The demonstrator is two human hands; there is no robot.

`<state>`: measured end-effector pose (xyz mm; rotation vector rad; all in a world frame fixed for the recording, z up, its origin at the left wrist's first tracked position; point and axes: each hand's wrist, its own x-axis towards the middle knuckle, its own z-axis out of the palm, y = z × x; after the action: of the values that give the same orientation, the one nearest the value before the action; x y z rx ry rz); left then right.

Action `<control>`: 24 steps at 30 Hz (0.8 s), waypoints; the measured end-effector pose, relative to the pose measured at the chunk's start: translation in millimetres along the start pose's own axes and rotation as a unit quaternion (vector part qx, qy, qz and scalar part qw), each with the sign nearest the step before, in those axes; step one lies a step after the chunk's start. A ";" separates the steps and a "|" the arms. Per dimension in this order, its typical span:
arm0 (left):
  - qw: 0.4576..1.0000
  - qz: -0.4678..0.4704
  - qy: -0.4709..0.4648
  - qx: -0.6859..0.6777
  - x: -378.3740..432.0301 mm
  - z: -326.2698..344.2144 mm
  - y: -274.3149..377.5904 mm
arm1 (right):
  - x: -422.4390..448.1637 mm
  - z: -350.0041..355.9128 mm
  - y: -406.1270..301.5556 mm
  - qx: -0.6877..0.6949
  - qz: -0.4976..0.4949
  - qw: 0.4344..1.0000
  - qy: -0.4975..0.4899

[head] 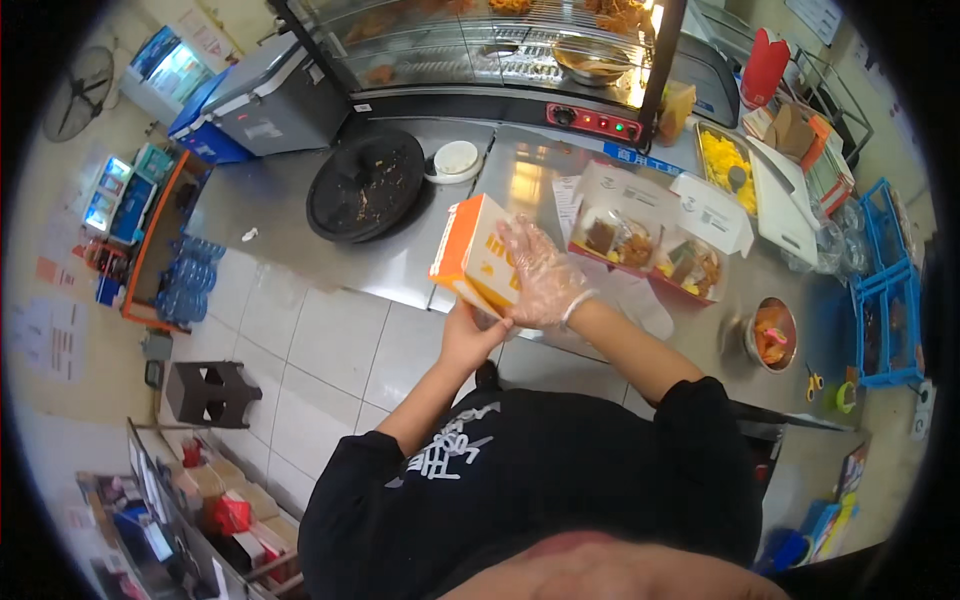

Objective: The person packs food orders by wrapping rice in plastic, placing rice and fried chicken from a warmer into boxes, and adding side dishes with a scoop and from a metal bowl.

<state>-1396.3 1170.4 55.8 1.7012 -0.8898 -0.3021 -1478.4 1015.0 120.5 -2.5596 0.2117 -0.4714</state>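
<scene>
An orange and white cardboard food box (480, 255) is held up over the front edge of the steel counter (525, 184). My bare left hand (471, 337) grips its near lower edge, thumb on the flap. My right hand (544, 277), in a clear plastic glove, lies spread against the box's printed side. To the right, two takeaway boxes (622, 191) (712, 217) stand with their lids up. Fried pieces and yellow food show inside them, along with brownish packets. White paper (634, 300) lies partly under my right forearm.
A black stone mortar (364, 187) and a round white lid (456, 159) sit left of the box. Behind stands a glass warming cabinet (480, 67). At right are a white cutting board (784, 202) with a knife, a tray of yellow food (721, 161) and a steel bowl (772, 337).
</scene>
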 end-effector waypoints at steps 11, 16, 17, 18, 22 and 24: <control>0.777 -0.244 -0.266 -0.516 133.9 -95.6 -87.4 | 107.0 39.4 129.5 0.412 0.092 0.903 -0.082; 0.771 -0.285 -0.184 -0.538 147.5 -54.5 -119.9 | 164.8 -6.9 168.7 0.057 0.246 0.967 -0.027; 0.791 -0.301 -0.159 -0.508 141.0 -46.1 -143.7 | 174.2 -21.6 181.7 0.009 0.242 0.969 0.048; 0.811 -0.314 -0.132 -0.475 139.2 -40.4 -162.4 | 184.5 -37.4 200.7 -0.038 0.234 0.963 0.124; 0.814 -0.480 -0.193 -0.263 154.1 -26.3 -156.6 | 213.3 -89.6 353.4 -0.042 0.382 0.918 0.100; 0.812 -0.524 -0.215 -0.142 159.3 -40.2 -154.8 | 227.3 -92.5 394.9 0.190 0.448 0.841 0.236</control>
<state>-1201.0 1101.2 -33.8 1.7038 -0.0780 -1.5313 -1324.3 581.4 53.7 -1.6481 1.2774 -0.6585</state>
